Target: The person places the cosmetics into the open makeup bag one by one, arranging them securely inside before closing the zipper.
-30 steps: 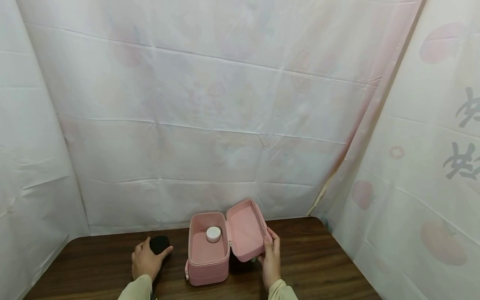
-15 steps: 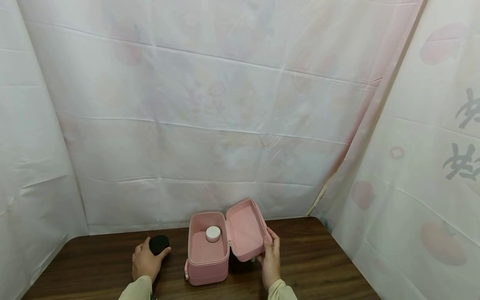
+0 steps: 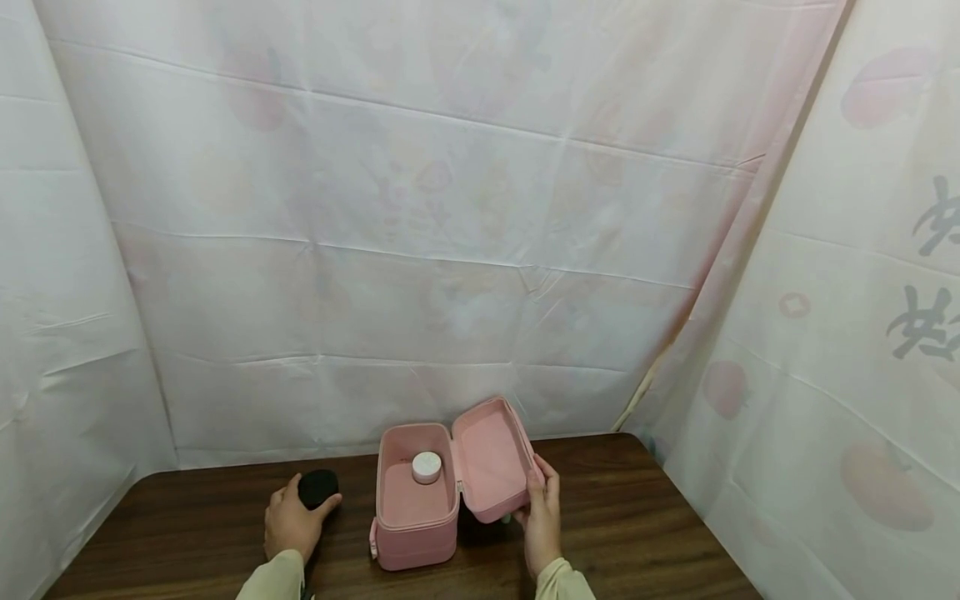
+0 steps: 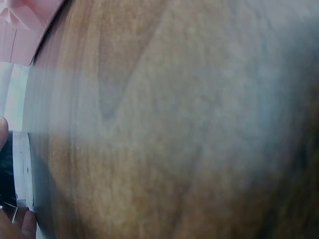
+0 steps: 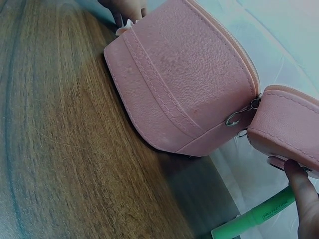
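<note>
A pink zip-up case [image 3: 416, 546] stands on the table with its lid [image 3: 492, 458] folded out to the right. My right hand [image 3: 543, 521] holds that lid by its right edge, thumb on the inner side. Inside the case sits a small white round container [image 3: 427, 467]. To the left of the case, my left hand [image 3: 292, 525] grips a black round object [image 3: 318, 489], fingers behind it and thumb at its front right. Only the black object's dark top shows clearly. In the left wrist view, fingertips [image 4: 29, 224] appear at the left edge beside something dark.
A green highlighter [image 5: 254, 216] lies under the raised lid, mostly hidden in the head view. The dark wooden table [image 3: 630, 517] meets a hanging white printed cloth [image 3: 420, 317] at its back edge. More cloth hangs at both sides.
</note>
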Demonstrator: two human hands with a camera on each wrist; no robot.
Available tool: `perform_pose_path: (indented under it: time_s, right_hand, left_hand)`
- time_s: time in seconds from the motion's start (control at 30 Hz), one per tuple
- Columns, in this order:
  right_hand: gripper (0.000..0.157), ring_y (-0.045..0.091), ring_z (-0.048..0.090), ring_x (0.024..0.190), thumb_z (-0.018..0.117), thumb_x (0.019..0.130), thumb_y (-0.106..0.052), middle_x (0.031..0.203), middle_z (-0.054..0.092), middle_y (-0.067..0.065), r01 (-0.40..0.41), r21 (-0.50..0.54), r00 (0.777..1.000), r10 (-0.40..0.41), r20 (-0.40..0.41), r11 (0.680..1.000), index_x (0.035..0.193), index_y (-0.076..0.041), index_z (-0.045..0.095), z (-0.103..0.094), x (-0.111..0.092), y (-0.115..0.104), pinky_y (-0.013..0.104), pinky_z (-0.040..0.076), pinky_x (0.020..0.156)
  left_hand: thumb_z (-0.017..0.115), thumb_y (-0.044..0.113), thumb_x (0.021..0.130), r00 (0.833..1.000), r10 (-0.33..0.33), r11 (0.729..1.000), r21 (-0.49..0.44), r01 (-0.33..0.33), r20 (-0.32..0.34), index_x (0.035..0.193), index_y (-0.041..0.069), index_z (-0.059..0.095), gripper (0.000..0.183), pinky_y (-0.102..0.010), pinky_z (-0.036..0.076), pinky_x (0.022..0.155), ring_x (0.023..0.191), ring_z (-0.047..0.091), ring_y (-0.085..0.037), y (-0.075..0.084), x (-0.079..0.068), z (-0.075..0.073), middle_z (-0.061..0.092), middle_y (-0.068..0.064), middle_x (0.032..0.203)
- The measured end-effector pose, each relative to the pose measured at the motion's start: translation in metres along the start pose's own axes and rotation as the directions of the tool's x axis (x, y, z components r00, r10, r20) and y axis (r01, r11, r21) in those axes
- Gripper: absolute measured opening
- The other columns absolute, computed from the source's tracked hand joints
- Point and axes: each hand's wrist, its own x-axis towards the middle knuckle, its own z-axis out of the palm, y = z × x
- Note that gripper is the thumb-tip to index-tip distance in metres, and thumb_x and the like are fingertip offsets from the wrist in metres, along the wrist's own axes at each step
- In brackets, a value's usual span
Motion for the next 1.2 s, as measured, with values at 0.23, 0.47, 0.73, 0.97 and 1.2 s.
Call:
perform_pose_path:
  time_s: [0.23,0.47,0.73,0.97,1.2]
  right_hand:
    - [0.053,0.024,0.055,0.108,0.041,0.106,-0.041,0.151,0.031,0.018,-0.007,0.008,1.0,0.007,0.003,1.0,0.149,-0.014,0.027,0.001,0.001,0.0,0.037,0.052,0.075]
    - [0.053,0.027,0.054,0.112,0.04,0.106,-0.041,0.152,0.029,0.019,0.004,0.015,1.0,-0.004,0.015,1.0,0.149,-0.014,0.025,0.003,0.002,-0.001,0.037,0.052,0.078]
    - [0.053,0.027,0.054,0.112,0.04,0.106,-0.041,0.152,0.029,0.019,-0.001,0.019,1.0,0.001,0.015,1.0,0.149,-0.014,0.025,0.002,0.002,-0.001,0.038,0.052,0.079]
    - [0.054,0.026,0.054,0.112,0.04,0.106,-0.041,0.152,0.03,0.02,-0.013,0.007,1.0,0.013,0.001,1.0,0.149,-0.013,0.025,0.002,0.001,-0.001,0.037,0.052,0.079]
    - [0.054,0.026,0.055,0.109,0.04,0.106,-0.041,0.151,0.03,0.021,-0.002,0.008,1.0,0.002,0.004,1.0,0.15,-0.013,0.025,0.0,0.0,0.001,0.037,0.052,0.078]
  left_hand:
    - [0.077,0.052,0.08,1.0,-0.004,1.0,0.0,0.004,-0.021,0.148,-0.003,0.033,0.098,-0.071,0.032,0.1,0.127,0.033,-0.057,0.001,0.001,-0.002,0.034,-0.037,0.138]
    - [0.077,0.052,0.08,0.999,0.002,1.0,-0.005,-0.002,-0.033,0.148,-0.003,0.034,0.098,-0.07,0.031,0.103,0.127,0.034,-0.056,0.003,0.003,-0.006,0.035,-0.037,0.138]
    - [0.064,0.082,0.066,0.999,0.03,0.999,-0.018,-0.03,-0.043,0.148,-0.001,0.035,0.12,-0.07,0.031,0.101,0.126,0.035,-0.056,0.006,0.006,-0.009,0.036,-0.036,0.139]
    - [0.064,0.083,0.066,0.998,0.048,0.999,-0.007,-0.048,-0.037,0.149,-0.001,0.035,0.121,-0.07,0.032,0.102,0.127,0.034,-0.055,0.014,0.005,-0.011,0.036,-0.036,0.14]
    - [0.062,0.084,0.066,0.996,0.077,0.997,-0.003,-0.078,-0.048,0.148,0.002,0.037,0.119,-0.07,0.033,0.098,0.127,0.034,-0.053,0.024,0.006,-0.014,0.037,-0.033,0.139]
